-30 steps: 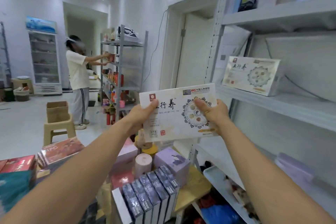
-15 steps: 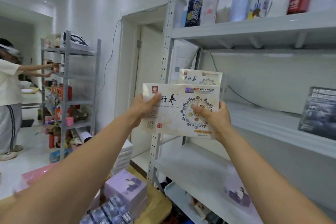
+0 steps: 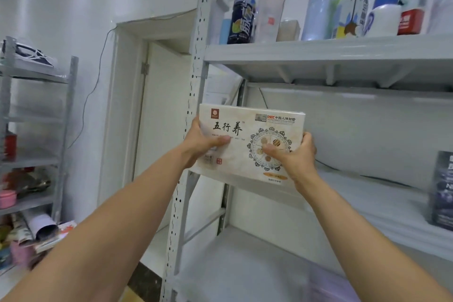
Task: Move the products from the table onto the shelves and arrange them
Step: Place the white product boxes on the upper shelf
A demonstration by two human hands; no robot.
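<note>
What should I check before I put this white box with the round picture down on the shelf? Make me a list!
1. Both hands grip the flat white cardboard box: the left hand and right hand hold its ends, thumbs on the front. ok.
2. Box upright, print facing out: ok.
3. Box top sits below the grey metal upper shelf: ok.
4. Bare room on the grey metal middle shelf between the white box and the dark printed box: ok.
5. Box bottom resting on the middle shelf: cannot tell, the box and hands cover that edge.
6. Anything standing behind the white box: cannot tell.
</note>
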